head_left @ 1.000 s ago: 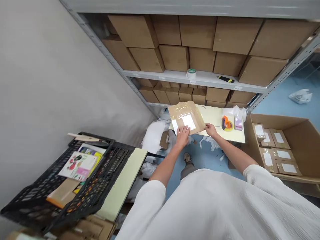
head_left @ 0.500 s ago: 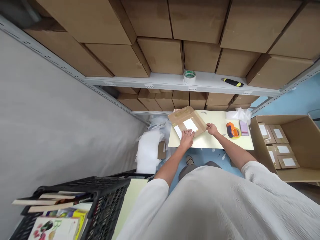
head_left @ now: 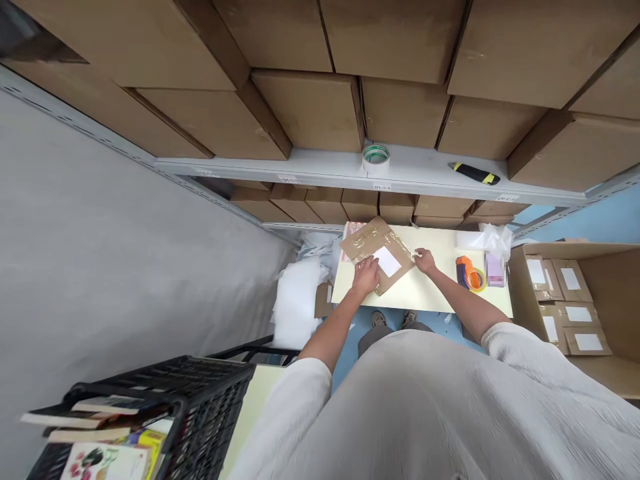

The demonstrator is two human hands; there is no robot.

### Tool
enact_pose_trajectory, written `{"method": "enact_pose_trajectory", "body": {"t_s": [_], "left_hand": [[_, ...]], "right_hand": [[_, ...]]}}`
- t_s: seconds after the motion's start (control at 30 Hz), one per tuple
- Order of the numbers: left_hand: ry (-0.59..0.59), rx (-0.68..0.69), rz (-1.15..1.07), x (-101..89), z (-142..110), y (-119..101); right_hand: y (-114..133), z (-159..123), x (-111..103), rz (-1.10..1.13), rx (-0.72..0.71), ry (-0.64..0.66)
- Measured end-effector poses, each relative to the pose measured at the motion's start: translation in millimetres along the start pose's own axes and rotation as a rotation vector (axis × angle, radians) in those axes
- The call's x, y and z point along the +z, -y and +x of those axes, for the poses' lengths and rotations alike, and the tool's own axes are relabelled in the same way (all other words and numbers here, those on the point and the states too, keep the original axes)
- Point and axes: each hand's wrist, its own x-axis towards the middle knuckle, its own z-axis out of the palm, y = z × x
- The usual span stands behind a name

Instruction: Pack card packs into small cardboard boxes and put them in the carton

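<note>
I am watching the left hand point(head_left: 366, 277) pressing down on a taped kraft mailer point(head_left: 373, 250), its fingers lying open rather than closed on anything, and this pressure is pinning the mailer flat against the cream board surface point(head_left: 440, 283) toward the surface's left end. The right hand point(head_left: 426, 261) is coming in from the right, with its fingertips point(head_left: 419, 253) at the mailer's right edge, possibly steadying it, though I cannot tell whether they are pinching it or only touching it. The mailer is sitting askew, partly over a printed sheet point(head_left: 353, 233), with a white label point(head_left: 387, 261) facing up. An orange tape dispenser point(head_left: 464, 273) is lying within easy reach on the right, beside a pink packet point(head_left: 495, 269) and a clear plastic bag point(head_left: 493, 237). Farther right, an open cardboard carton point(head_left: 615, 287) is holding labelled mailers point(head_left: 575, 313), which are lying flat in rows. At near left, a black plastic crate point(head_left: 210, 400) is carrying books point(head_left: 100, 460).
</note>
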Motion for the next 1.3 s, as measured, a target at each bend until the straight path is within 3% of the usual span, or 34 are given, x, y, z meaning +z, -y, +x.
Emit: {"method": "enact_pose_trajectory", "body": {"t_s": [0.23, 0.47, 0.73, 1.03, 1.3], "left_hand": [[0.072, -0.135, -0.048, -13.9, 40.3, 25.3], [0.158, -0.141, -0.088, -24.7, 98.6, 68.5], [0.153, -0.074, -0.174, -24.0, 151.0, 111.5], [0.15, -0.183, -0.247, -28.8, 162.6, 117.8], [0.198, -0.313, -0.671, -24.2, 141.6, 101.4]], "right_hand": [[2.6, -21.3, 23.4, -0.025, 0.113, 0.22], [5.0, -41.3, 49.1, 0.019, 0.288, 0.185], [7.7, -49.8, 65.1, 0.068, 0.479, 0.076], [9.3, -45.3, 68.1, 0.112, 0.585, -0.049], [-3.4, -35.3, 43.3, 0.172, 0.649, -0.149]]}}
